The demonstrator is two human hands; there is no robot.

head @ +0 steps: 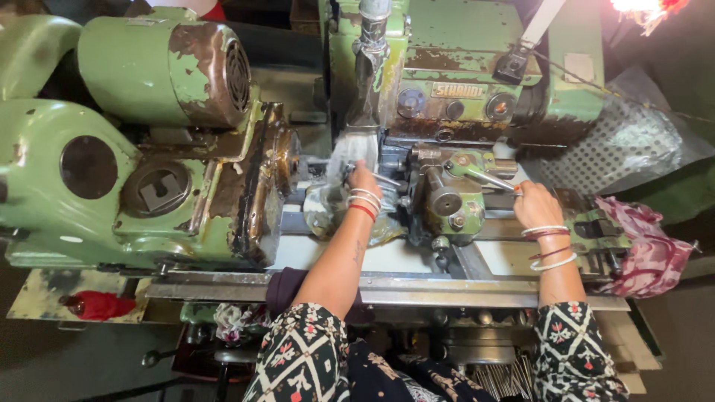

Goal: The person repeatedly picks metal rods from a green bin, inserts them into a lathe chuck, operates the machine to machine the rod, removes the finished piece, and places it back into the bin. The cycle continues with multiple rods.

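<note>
- Left hand (pixel 364 179): reaches in over the middle of the machine (pixel 45 179), fingers curled around a slim metal part (pixel 387 181) that lies just ahead of the knuckles. White and red bangles sit on the wrist.
- A crumpled clear plastic wrap (pixel 350 152) bunches directly above and around that hand; a greyish round piece (pixel 324 212) lies beside the wrist, touching the wrap.
- Right hand (pixel 536 205): rests at the right end of the carriage, fingers closed on the tip of a lever (pixel 484 177) that slants up to the left. How tight the hold is, I cannot tell. White and dark red bangles on the wrist.
- Green block (pixel 450 197) with a grey cylinder stands between the two hands, paint chipped.
- Motor (pixel 167 63): green, drum-shaped, heavily rusted at its vented end, upper left.
- Nameplate (pixel 458 90): small brass-coloured rectangle with raised letters, on the upper housing, flanked by round knobs.
- A pale blank rectangular label (pixel 577 67) sits on the green housing at upper right.
- Perforated metal sheet (pixel 625 145) under clear plastic, right of the housing.
- Pink and white cloth (pixel 644 246) heaped at the far right end of the bed.
- Red rag (pixel 97 305) on the tray at lower left.
</note>
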